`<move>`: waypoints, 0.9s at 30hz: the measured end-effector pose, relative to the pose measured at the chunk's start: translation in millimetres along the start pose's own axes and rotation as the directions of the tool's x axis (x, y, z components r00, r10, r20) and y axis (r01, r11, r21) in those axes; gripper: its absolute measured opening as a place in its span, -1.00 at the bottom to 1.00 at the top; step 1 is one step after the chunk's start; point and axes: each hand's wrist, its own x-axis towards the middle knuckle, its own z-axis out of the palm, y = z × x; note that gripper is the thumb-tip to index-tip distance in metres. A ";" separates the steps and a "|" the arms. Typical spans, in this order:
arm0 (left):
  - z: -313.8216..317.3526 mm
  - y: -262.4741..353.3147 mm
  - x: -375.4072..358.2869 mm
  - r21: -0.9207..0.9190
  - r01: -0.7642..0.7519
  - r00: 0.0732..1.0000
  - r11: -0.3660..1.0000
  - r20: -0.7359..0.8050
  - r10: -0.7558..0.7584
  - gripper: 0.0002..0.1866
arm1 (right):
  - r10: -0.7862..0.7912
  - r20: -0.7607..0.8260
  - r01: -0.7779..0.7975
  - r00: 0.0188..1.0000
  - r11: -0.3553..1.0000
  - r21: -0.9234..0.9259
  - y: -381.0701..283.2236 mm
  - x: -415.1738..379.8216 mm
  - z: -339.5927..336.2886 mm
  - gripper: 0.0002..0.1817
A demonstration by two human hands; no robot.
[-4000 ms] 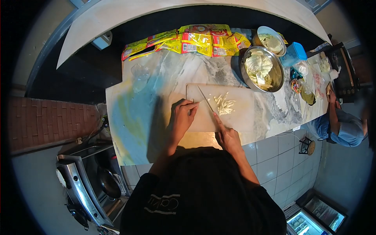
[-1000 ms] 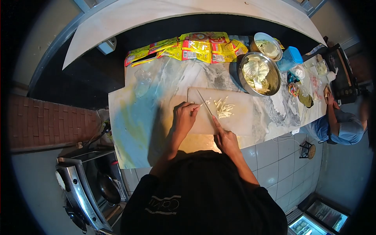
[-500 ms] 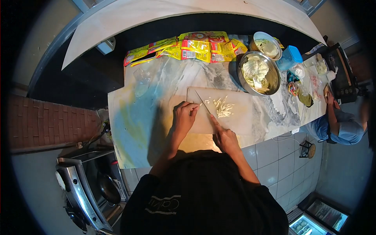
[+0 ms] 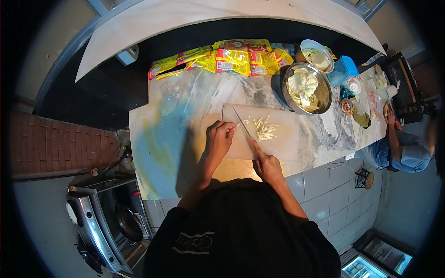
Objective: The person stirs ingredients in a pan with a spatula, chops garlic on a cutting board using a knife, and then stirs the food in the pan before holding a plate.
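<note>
A white cutting board [image 4: 285,146] lies on the marble-patterned counter in front of me. My right hand [image 4: 269,167] is closed round the handle of a kitchen knife [image 4: 242,123], its index finger stretched along the top and the blade pointing away over the board. Thin pale slices [image 4: 265,129] lie in a loose pile right of the blade, with a few small bits nearer to it. My left hand [image 4: 220,139] rests at the board's left side, fingers curled and pinched together close to the blade; what they hold is hidden by the fingertips.
Yellow-red seasoning packets [image 4: 232,60] line the counter's back. A steel bowl [image 4: 328,99] of cabbage leaves, another bowl [image 4: 317,58] and a blue-lidded container [image 4: 343,69] stand at the back right. Another person [image 4: 396,150] works at the far right. A stove [image 4: 99,231] is at lower left.
The view has shifted very slightly. Both hands and the knife keep nearly the same place over the board, and the pile of slices looks unchanged.
</note>
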 end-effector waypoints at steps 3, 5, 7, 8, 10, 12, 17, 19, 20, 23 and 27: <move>1.8 -0.4 1.3 -0.009 -0.002 1.000 1.000 0.001 0.002 -0.90 | -0.016 -0.017 0.016 1.000 1.000 0.018 -0.5 -1.2 1.1 -0.08; 2.8 -1.6 2.7 0.003 0.005 1.000 1.000 0.012 -0.005 -0.89 | -0.029 -0.030 0.029 0.999 0.999 0.019 -1.7 -0.6 1.9 -0.06; 4.1 -2.6 3.6 0.015 0.011 1.000 1.000 0.022 -0.011 -0.88 | -0.043 -0.044 0.044 0.998 0.999 0.018 -1.7 -0.3 2.4 -0.03; 4.9 -3.0 3.6 0.009 0.013 1.000 1.000 0.014 -0.013 -0.89 | -0.045 -0.047 0.045 0.998 0.999 0.014 -1.3 -0.2 3.0 -0.03; 4.9 -2.7 3.3 0.004 0.016 1.000 1.000 0.009 -0.016 -0.89 | -0.045 -0.049 0.045 0.998 0.999 0.012 -1.2 -0.7 3.8 -0.03; 4.7 -2.6 2.6 0.007 0.016 1.000 1.000 0.008 -0.016 -0.90 | -0.018 -0.042 0.019 0.999 1.000 0.008 -1.9 -0.2 3.8 -0.04; 4.8 -3.6 1.3 0.007 0.020 1.000 1.000 0.004 -0.020 -0.91 | 0.012 0.014 -0.011 1.000 0.998 -0.055 -8.0 2.5 -4.5 -0.08; 4.3 -2.9 1.8 0.014 0.021 1.000 1.000 0.001 -0.021 -0.91 | 0.012 0.023 -0.011 1.000 0.999 -0.050 -7.3 4.2 -5.7 -0.08; 4.0 -2.5 2.1 0.015 0.024 1.000 1.000 0.005 -0.024 -0.91 | 0.007 0.027 -0.006 1.000 0.999 -0.042 -6.3 4.8 -6.2 -0.08; 5.2 -2.0 1.4 0.000 0.024 1.000 1.000 0.001 -0.024 -0.90 | -0.007 0.028 0.008 1.000 1.000 -0.021 -2.9 5.4 -4.7 -0.08; 3.5 -5.0 -0.1 -0.003 0.006 1.000 1.000 0.025 -0.006 -0.89 | 0.022 0.057 -0.021 0.998 1.000 -0.014 -6.0 5.4 -7.4 -0.08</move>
